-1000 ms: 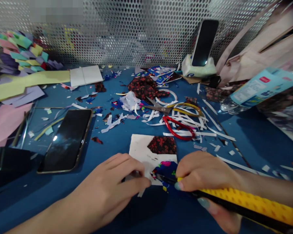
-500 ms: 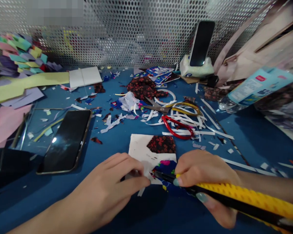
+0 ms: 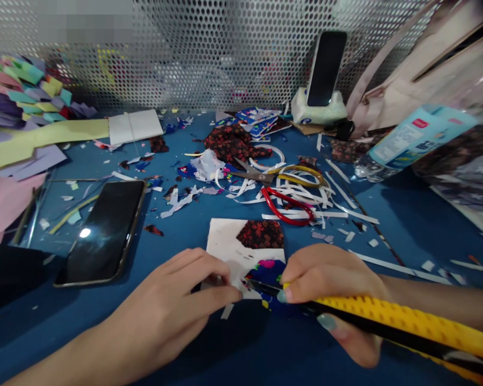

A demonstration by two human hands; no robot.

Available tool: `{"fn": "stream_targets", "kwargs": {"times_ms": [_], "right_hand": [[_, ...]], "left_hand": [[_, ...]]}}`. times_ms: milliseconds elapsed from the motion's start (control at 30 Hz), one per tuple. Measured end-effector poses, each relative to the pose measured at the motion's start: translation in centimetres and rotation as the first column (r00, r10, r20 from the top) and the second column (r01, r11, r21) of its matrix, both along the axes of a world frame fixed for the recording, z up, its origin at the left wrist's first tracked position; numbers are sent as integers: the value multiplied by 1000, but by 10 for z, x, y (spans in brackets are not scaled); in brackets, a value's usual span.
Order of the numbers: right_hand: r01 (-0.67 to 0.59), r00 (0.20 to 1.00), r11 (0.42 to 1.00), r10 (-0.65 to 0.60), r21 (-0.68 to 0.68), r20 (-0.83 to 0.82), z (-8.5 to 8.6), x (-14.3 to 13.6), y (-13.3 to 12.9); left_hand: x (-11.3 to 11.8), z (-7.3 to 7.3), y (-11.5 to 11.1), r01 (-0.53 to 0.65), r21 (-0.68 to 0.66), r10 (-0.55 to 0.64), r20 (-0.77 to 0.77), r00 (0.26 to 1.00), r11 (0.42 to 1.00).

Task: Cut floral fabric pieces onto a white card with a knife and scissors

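Note:
In front of me a white card [image 3: 223, 236] lies on the blue table. Dark red-flowered fabric [image 3: 262, 234] covers its upper right, and blue patterned fabric [image 3: 270, 272] its lower right, spilling past the edge. My left hand [image 3: 185, 300] is at the card's lower left corner, fingers curled and thumb and forefinger pinched on it. My right hand [image 3: 334, 295] grips a yellow and black utility knife [image 3: 406, 324]. The tip of the knife touches the left end of the blue fabric, close to my left fingertips.
Scissors with red and yellow handles [image 3: 287, 206] lie among white paper strips and scraps behind the card. A phone [image 3: 102, 230] is at left, another phone [image 3: 327, 67] on a stand at the back. Coloured paper [image 3: 44, 136] sits far left; a bottle [image 3: 416, 139] leans at right.
The whole view has shifted slightly, so everything sits a little further left and up. Both hands keep nearly the same pose, with the knife tip still at the blue fabric.

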State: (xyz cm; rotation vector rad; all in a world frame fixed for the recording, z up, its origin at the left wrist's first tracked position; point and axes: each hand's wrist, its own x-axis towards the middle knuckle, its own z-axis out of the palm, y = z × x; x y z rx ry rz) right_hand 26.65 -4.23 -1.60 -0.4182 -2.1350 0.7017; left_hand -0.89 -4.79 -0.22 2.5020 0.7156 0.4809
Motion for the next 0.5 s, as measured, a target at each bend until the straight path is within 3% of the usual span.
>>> {"fn": "stream_targets", "kwargs": {"times_ms": [133, 500], "right_hand": [[-30, 1000, 999, 30, -19, 2, -1, -1, 2], [34, 996, 999, -32, -22, 82, 4, 2, -1]], "left_hand": [[-1, 0, 0, -8, 4, 8, -13, 1000, 1000], [-1, -1, -1, -2, -48, 3, 15, 1000, 999]]}}
